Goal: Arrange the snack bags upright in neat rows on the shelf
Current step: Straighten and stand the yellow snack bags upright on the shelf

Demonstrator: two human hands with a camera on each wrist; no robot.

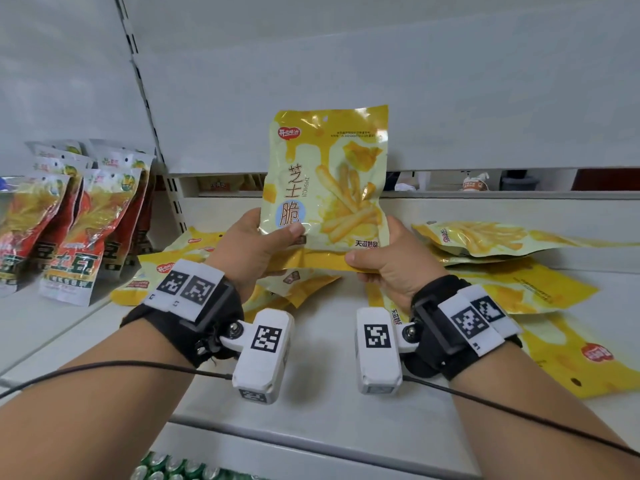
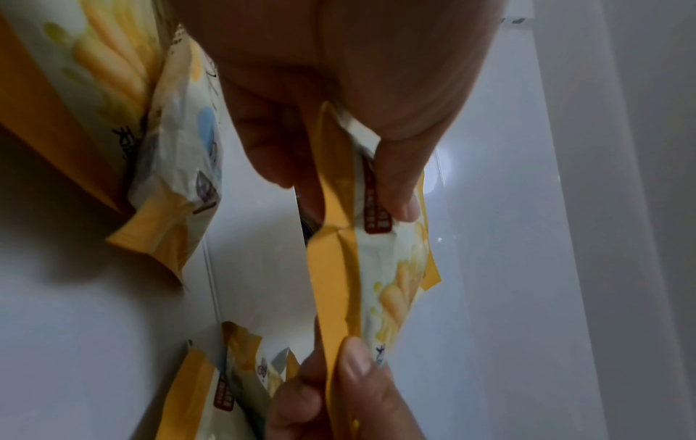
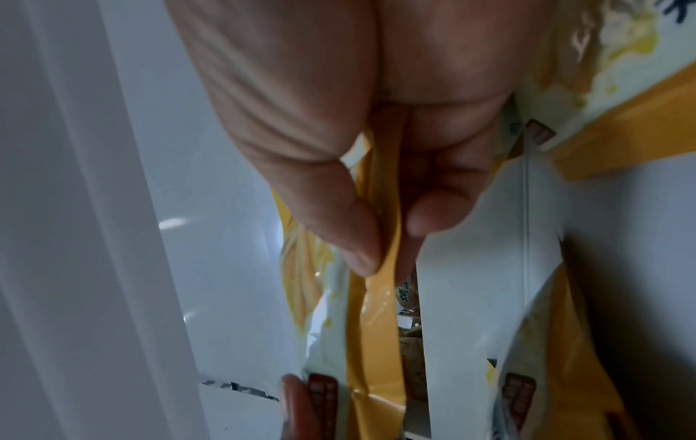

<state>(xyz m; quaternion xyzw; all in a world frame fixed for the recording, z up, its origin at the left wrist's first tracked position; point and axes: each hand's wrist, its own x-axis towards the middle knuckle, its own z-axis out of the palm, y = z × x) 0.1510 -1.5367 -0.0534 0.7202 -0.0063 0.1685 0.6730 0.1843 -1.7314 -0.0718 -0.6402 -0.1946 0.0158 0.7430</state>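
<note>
A white metal shelf (image 1: 322, 393) with a white back panel spreads before you, strewn left, right and underneath your hands with flat-lying yellow foil snack bags (image 1: 526, 285); on the neighbouring bay to your left stand red-and-yellow snack pouches (image 1: 86, 233) in upright rows, leaning slightly back. At centre you hold one pale-yellow foil snack bag printed with cheese sticks (image 1: 325, 178) upright above the shelf, its front facing you and its top edge against the back panel's lower part. Your left hand (image 1: 258, 247) grips the bag's lower left corner, thumb pressed on the front and fingers curled behind, as the left wrist view shows with the thumb (image 2: 395, 184) on the brown label. Your right hand (image 1: 391, 261) pinches the bag's orange bottom seam at the lower right, thumb in front and fingers behind; the right wrist view shows the thumb (image 3: 339, 226) and a finger closing on that seam. Both wrists carry black straps with white marker-tagged camera blocks (image 1: 261, 355) and thin black cables.
</note>
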